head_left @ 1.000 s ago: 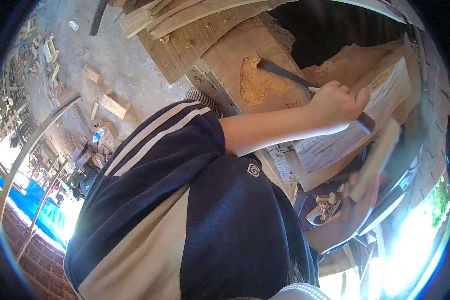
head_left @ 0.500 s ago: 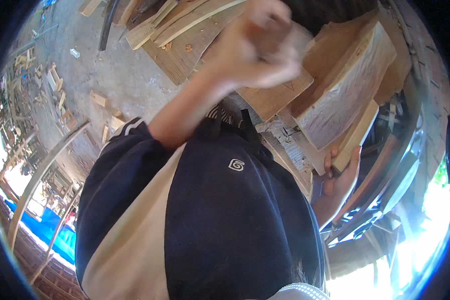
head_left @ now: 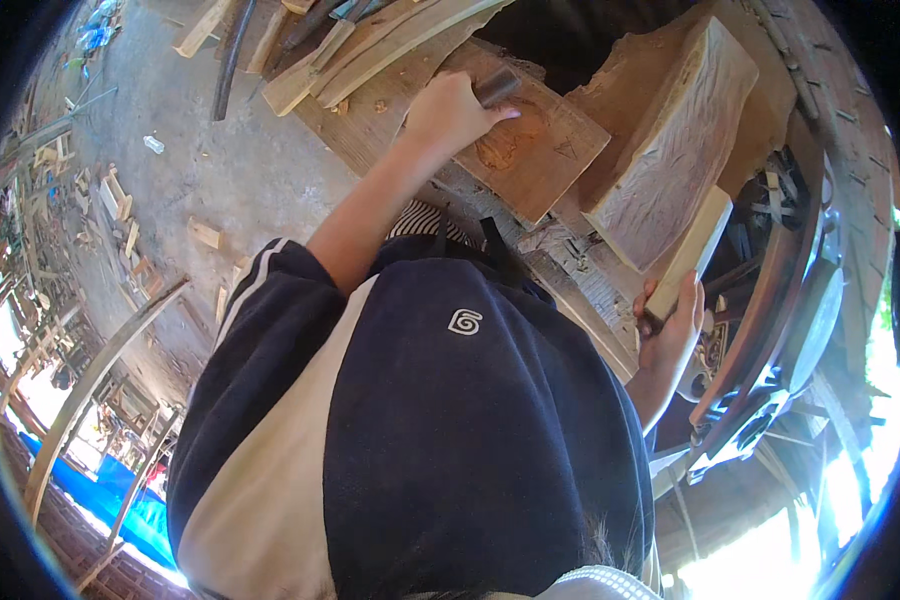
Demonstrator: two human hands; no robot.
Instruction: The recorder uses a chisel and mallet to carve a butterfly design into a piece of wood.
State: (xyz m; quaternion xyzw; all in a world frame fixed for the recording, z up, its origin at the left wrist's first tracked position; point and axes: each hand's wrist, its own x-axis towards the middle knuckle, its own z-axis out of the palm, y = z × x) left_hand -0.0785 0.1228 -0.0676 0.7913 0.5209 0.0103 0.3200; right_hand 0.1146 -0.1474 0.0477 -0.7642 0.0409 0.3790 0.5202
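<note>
My left hand (head_left: 453,118) is wrapped round a chisel's dark handle (head_left: 497,88), over a flat board (head_left: 570,150) with an orange, shallowly carved patch (head_left: 498,148); the blade is hidden behind the hand. My right hand (head_left: 670,310), lower right, grips a pale rectangular wood block (head_left: 695,245) held lengthwise beside a larger rough, whitish-faced wood slab (head_left: 670,150).
Stacked planks (head_left: 390,40) lie above the board. The grey concrete floor (head_left: 190,150) at left holds scattered offcuts (head_left: 206,232) and curved poles (head_left: 110,360). A blue tarp (head_left: 120,500) is at lower left. Dark curved wooden pieces (head_left: 755,330) crowd the right side.
My left hand with the chisel rose from the middle right, blurring midway, and is now at upper left of the board. My right hand has moved slightly up with the block. The view has shifted.
</note>
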